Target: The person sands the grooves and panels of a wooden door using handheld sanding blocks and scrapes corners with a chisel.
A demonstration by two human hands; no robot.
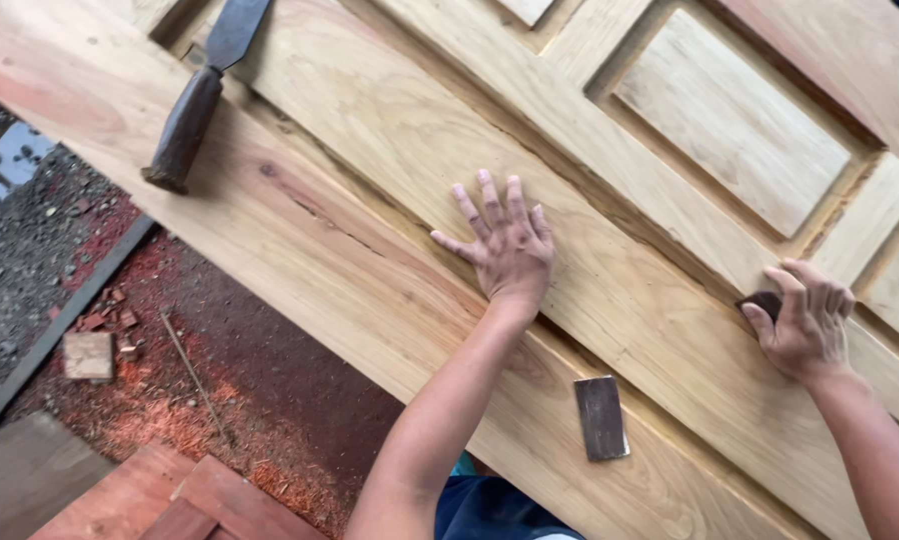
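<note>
A large pale wooden panelled door [389,130] lies flat and fills most of the view. My left hand [504,245] rests flat on its wide board, fingers spread, holding nothing. My right hand [807,322] presses a small dark piece of sandpaper [764,302] against the edge of a recessed groove beside a raised panel [734,115]. A second dark rectangular sandpaper piece [601,417] lies loose on the door between my arms.
A chisel with a dark wooden handle [184,125] lies on the door's upper left. Below the door, the ground holds reddish sawdust [169,400], gravel, a small wood block [89,355] and reddish boards [149,500] at the lower left.
</note>
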